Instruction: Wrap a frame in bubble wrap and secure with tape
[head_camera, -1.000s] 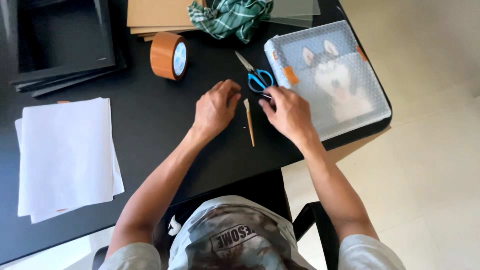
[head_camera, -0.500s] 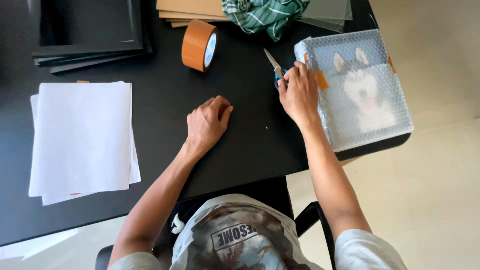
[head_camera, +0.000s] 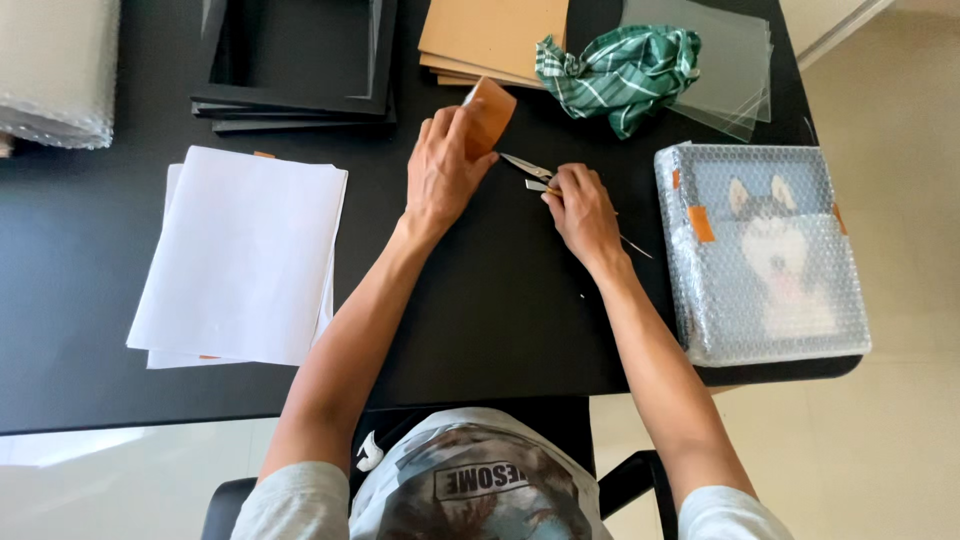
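Mid-step: cutting tape. Left hand (head_camera: 445, 165) gripping brown tape roll (head_camera: 487, 115), lifted just left of scissors (head_camera: 530, 172). Right hand (head_camera: 583, 210) clenching scissors, blades parted, left of bubble-wrapped dog picture (head_camera: 762, 250). Next likely needing blades closing squarely across taut strip.

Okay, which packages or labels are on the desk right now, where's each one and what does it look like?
Bubble-wrapped picture: right end of the black table, rectangular, clear wrap over a grey-and-white dog image.
Tape strips: small orange tabs on that wrap.
Bubble wrap roll: top left corner, pale and translucent.
No signs or screens.
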